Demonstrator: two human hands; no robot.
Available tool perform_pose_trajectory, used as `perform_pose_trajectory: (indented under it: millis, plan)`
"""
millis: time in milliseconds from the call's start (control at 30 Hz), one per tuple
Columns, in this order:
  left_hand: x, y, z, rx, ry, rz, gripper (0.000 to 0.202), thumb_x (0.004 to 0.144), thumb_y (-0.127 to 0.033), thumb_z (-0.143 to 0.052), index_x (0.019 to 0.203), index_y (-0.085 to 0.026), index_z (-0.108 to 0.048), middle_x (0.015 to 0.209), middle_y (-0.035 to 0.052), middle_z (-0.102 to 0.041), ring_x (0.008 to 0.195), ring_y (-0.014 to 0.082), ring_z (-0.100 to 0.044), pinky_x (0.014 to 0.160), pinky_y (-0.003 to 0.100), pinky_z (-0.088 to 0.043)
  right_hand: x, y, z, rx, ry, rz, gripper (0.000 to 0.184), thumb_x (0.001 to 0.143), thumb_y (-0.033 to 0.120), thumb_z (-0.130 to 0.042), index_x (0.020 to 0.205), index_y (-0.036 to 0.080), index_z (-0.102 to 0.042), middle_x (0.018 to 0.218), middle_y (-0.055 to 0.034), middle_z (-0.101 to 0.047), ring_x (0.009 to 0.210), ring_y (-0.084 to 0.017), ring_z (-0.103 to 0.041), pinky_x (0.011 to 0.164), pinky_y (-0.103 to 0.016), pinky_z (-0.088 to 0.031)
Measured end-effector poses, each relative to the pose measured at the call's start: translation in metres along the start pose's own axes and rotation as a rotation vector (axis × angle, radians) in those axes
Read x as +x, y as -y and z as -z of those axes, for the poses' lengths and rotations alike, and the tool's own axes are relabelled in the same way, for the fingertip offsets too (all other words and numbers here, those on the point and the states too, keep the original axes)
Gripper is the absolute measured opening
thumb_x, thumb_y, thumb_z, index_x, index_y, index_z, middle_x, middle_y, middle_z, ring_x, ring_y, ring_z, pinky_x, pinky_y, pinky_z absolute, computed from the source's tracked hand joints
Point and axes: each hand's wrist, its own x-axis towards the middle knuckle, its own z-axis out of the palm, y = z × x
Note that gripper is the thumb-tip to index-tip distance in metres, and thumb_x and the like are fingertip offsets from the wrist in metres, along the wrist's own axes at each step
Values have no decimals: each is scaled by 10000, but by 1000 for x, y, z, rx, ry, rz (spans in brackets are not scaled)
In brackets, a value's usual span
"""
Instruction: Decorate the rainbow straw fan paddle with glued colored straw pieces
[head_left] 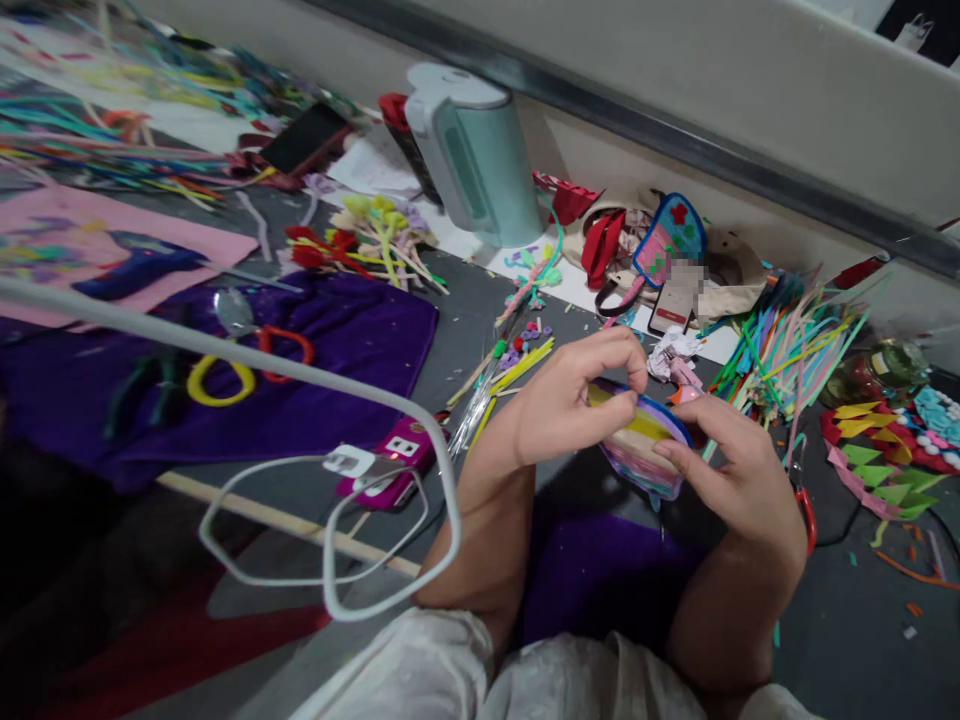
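Note:
Between my two hands is a small multicoloured craft piece [637,450] with a blue rim and yellow, cream and purple bands. My left hand [574,395] is curled at its upper left edge, thumb and forefinger close together by the rim. Its right edge is pinched between the thumb and fingers of my right hand [739,475]. The piece is held tilted above the grey table, over a purple cloth [607,570] near my lap. My fingers hide parts of the rim. Just beyond it lies some crumpled paper [673,350].
A white cable [442,470] loops across the left front, by a magenta device [401,460]. Scissors with red and yellow handles [221,380] lie on purple cloth. A teal pitcher [502,150], a phone [673,300], pipe cleaners [787,350] and a glass jar [877,370] stand or lie around.

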Motion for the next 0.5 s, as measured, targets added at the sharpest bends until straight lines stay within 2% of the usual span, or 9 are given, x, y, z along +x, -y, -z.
perform_pose_trajectory:
  millis: [500]
  plan:
    - [0, 1, -1, 9, -6, -19, 67, 827, -169, -535, 777, -179, -580, 860, 38, -609, 828, 168, -569, 796, 312, -482, 0, -1, 0, -5, -6, 36, 117, 1003, 308, -604, 987, 203, -651, 871, -39, -708, 785, -169, -638, 715, -284, -486]
